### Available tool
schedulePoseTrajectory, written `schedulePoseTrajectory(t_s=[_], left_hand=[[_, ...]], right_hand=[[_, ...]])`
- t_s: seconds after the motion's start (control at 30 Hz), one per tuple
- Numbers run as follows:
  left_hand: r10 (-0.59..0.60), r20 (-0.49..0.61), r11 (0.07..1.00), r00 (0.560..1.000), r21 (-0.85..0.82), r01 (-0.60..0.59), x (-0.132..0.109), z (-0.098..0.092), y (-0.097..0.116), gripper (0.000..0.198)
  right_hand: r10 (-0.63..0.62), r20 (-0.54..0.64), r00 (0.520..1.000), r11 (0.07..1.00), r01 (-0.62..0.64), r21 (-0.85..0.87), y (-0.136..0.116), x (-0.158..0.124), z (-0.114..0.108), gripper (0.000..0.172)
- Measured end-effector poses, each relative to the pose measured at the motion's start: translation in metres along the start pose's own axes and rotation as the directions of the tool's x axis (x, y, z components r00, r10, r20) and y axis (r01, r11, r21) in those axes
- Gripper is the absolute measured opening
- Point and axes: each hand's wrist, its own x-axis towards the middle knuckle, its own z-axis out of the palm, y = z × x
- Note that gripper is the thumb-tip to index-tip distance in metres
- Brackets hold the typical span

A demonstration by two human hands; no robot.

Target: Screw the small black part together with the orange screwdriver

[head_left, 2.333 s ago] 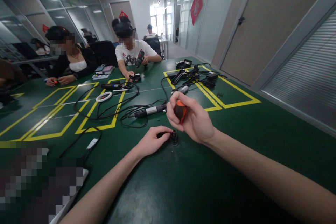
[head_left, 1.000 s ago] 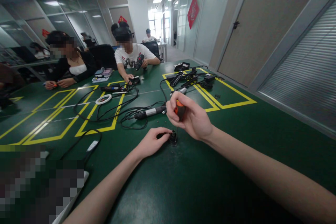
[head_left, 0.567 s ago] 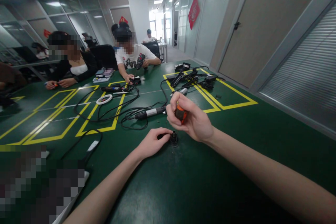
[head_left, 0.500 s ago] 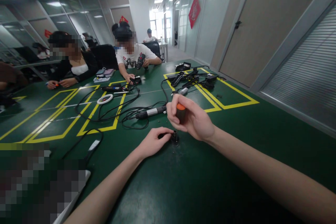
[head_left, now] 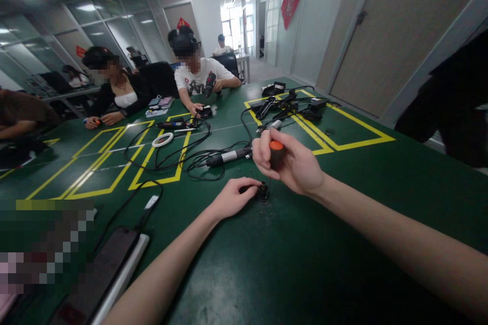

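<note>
A small black part (head_left: 263, 192) with a round base and a short upright tube stands on the green table. My left hand (head_left: 235, 197) pinches it from the left, thumb and forefinger closed against the tube. Just above and to the right, my right hand (head_left: 295, 162) is wrapped round a screwdriver (head_left: 277, 155) with a dark handle and an orange end. Its thin shaft points down beside the black part; where the tip sits I cannot make out.
Beyond my hands lie a grey-and-black electric screwdriver (head_left: 229, 156), looped black cables and a white ring (head_left: 162, 139). Black parts (head_left: 267, 106) sit inside yellow tape at the back right. A phone (head_left: 102, 269) lies at the left. A co-worker (head_left: 202, 78) holds a drill across the table.
The whole view has shifted, so things appear further right. My right hand still grips the screwdriver and my left hand the black part. A dark-clothed person now shows at the right edge.
</note>
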Motion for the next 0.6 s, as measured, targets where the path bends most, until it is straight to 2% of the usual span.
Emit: schedulePoseTrajectory(t_s=[0.13, 0.37, 0.47, 0.6], left_hand=[[-0.016, 0.001, 1.000, 1.000, 0.005, 0.016, -0.0001, 0.0004, -0.0002, 0.028], [-0.008, 0.004, 1.000, 1.000, 0.008, 0.008, -0.0008, -0.0010, 0.0010, 0.029], [-0.009, 0.004, 1.000, 1.000, 0.011, 0.009, -0.0013, -0.0015, 0.0011, 0.030], [-0.011, 0.011, 1.000, 1.000, 0.007, 0.010, -0.0016, -0.0024, 0.0017, 0.032]], right_hand=[[0.049, 0.013, 0.999, 0.999, -0.049, 0.020, -0.0010, 0.0011, 0.0001, 0.052], [0.014, -0.016, 1.000, 0.999, -0.014, 0.033, 0.0010, -0.0014, -0.0001, 0.034], [0.016, -0.019, 1.000, 0.999, -0.015, 0.028, 0.0022, 0.0009, -0.0002, 0.040], [0.053, 0.035, 0.998, 0.995, -0.056, 0.088, 0.0032, 0.0014, -0.0002, 0.046]])
